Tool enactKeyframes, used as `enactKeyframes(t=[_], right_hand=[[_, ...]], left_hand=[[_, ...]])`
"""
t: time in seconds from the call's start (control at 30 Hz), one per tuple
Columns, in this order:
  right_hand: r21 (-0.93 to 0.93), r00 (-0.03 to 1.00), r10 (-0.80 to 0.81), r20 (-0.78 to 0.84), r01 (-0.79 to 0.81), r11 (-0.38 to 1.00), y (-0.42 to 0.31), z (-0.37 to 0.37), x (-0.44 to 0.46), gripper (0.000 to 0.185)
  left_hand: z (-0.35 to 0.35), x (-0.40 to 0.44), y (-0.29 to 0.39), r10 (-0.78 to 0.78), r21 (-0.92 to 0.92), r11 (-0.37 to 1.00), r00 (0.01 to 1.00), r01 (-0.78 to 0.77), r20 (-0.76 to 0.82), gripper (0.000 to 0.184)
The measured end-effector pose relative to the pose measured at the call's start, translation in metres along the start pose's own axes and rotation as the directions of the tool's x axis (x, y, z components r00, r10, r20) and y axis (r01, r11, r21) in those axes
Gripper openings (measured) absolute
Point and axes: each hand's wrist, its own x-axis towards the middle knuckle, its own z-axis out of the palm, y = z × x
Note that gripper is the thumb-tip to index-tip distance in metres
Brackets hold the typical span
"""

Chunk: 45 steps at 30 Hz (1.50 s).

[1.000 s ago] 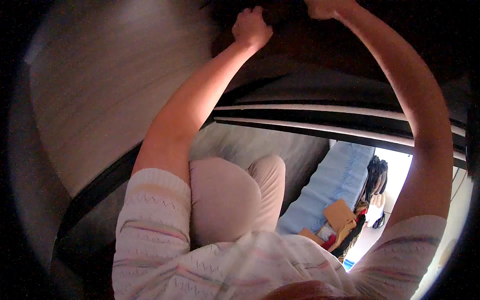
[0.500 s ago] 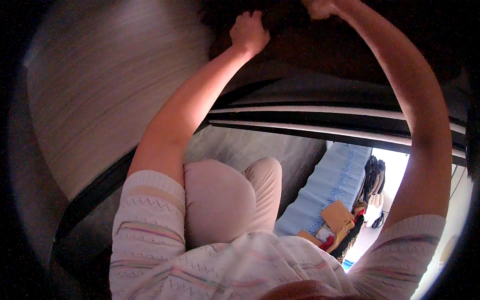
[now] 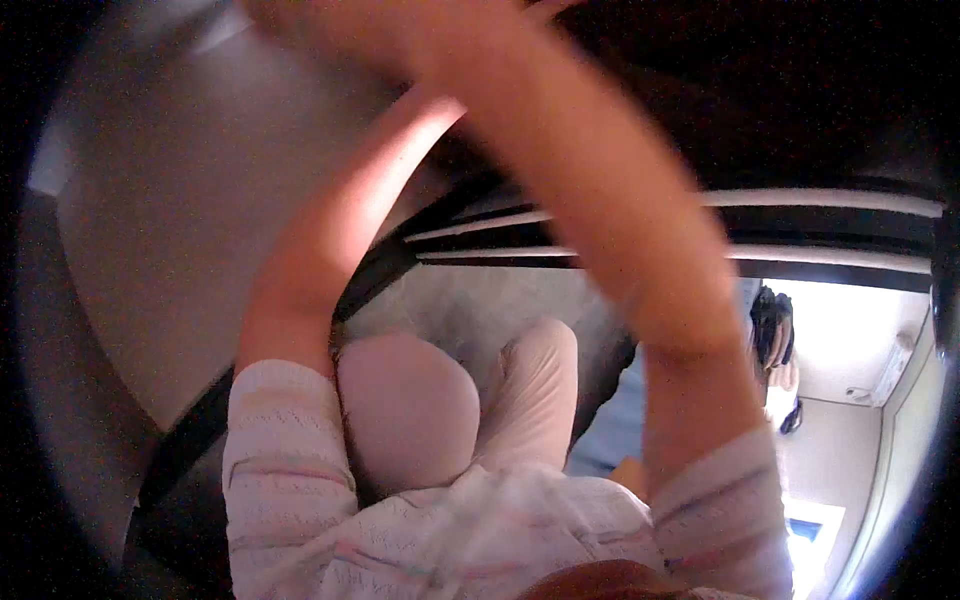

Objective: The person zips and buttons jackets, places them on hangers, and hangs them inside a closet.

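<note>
My right arm crosses in front of my left one. My right hand (image 3: 300, 22) is at the upper left edge, smeared by motion and partly cut off, close to a large pale panel (image 3: 190, 230); its fingers cannot be made out. My left forearm (image 3: 395, 150) reaches up toward a dark opening (image 3: 700, 110). The right forearm covers most of the left hand, so whatever it touches or holds is hidden. Two white-edged rails (image 3: 820, 200) run along the near side of the dark opening.
Below the rails are my knees (image 3: 410, 410) above a grey floor (image 3: 450, 300). To the right, past my elbow, lie a blue-covered surface (image 3: 612, 425) and a bunch of dark items (image 3: 770, 325). A white wall (image 3: 840, 340) stands beyond.
My right arm has swung left across my left arm, from the upper right to the pale panel. The view has shifted slightly, and the left hand has become covered.
</note>
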Motion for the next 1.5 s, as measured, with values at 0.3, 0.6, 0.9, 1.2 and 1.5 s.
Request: enactKeyframes(t=[0.3,0.6,0.9,1.2,1.5], right_hand=[[0.421,0.895,0.447,-0.013,-0.400,0.814,-0.041,0.004,-0.205,0.009],[0.490,0.696,0.626,0.352,-0.707,0.510,-0.050,0.056,-0.280,0.010],[0.459,0.669,0.617,0.415,-0.739,0.493,-0.050,0.077,-0.304,0.010],[0.410,0.652,0.594,0.471,-0.758,0.507,-0.056,0.094,-0.324,0.010],[0.384,0.586,0.615,0.527,-0.810,0.443,-0.057,0.099,-0.341,0.010]], left_hand=[[0.050,0.059,0.031,0.324,0.247,0.822,0.778,-0.514,0.539,0.031],[0.038,0.084,-0.011,-0.036,0.498,0.815,0.832,-0.296,0.554,0.027],[0.046,0.083,-0.105,0.254,-0.011,0.947,0.724,-0.322,0.641,0.019],[0.070,0.047,-0.076,-0.037,-0.432,0.896,0.987,0.100,0.153,0.022],[0.122,0.012,-0.066,-0.358,0.314,0.907,0.906,0.280,0.225,0.060]])
